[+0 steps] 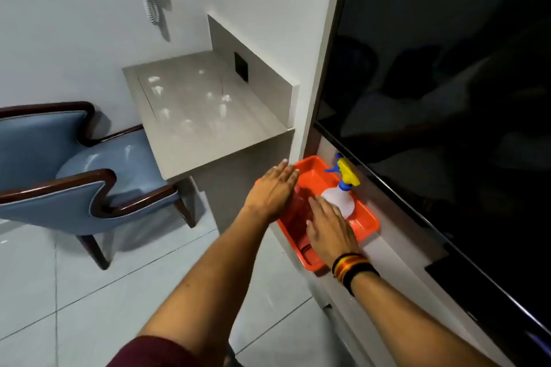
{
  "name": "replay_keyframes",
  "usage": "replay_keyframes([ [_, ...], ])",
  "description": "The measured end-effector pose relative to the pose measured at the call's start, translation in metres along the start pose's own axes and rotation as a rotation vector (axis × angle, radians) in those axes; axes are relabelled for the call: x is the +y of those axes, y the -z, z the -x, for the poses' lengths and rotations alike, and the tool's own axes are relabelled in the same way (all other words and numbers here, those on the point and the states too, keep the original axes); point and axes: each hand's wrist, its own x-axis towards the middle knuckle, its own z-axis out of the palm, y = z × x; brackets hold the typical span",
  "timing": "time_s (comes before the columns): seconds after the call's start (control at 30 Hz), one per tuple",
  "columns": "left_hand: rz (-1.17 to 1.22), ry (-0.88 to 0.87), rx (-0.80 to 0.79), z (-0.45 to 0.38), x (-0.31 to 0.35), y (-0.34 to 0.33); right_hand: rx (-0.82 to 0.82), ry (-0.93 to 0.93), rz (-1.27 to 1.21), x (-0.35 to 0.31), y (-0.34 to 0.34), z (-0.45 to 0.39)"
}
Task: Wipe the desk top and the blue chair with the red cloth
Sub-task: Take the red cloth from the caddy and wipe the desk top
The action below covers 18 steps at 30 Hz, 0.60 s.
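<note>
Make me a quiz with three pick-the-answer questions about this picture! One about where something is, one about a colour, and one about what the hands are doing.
1. Where is the clear plastic spray bottle?
A. on the beige desk top
B. in the orange plastic tray
C. on the blue chair

2. What colour is the bottle's spray head?
A. yellow and blue
B. green
C. red

3. How are the hands?
A. both fists
B. one holding the wall phone
C. both open and flat

Answers: B, the bottle stands inside the orange plastic tray; A, the head is yellow with blue parts; C, the left hand and right hand lie spread over the tray.
</note>
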Motion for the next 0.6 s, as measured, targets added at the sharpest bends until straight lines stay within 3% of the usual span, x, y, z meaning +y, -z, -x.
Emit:
replay_keyframes([
  [0.1, 0.06, 0.059, -0.164, -0.011, 0.011, -0.022, -0.079, -0.11, -0.011, 0.018, -0.015, 0.016],
  [0.2, 0.134, 0.15, -0.225, -0.025, 0.011, -0.042, -0.137, -0.215, -0.018, 0.025, -0.03, 0.016],
  [0.33, 0.183, 0.306, -0.288, -0.041, 0.0, -0.057, -0.125, -0.297, -0.009, 0.022, -0.044, -0.004],
  [0.6, 0.164, 0.39, -0.288, -0.05, 0.0, -0.073, -0.051, -0.351, 0.124, 0.025, -0.076, -0.02],
])
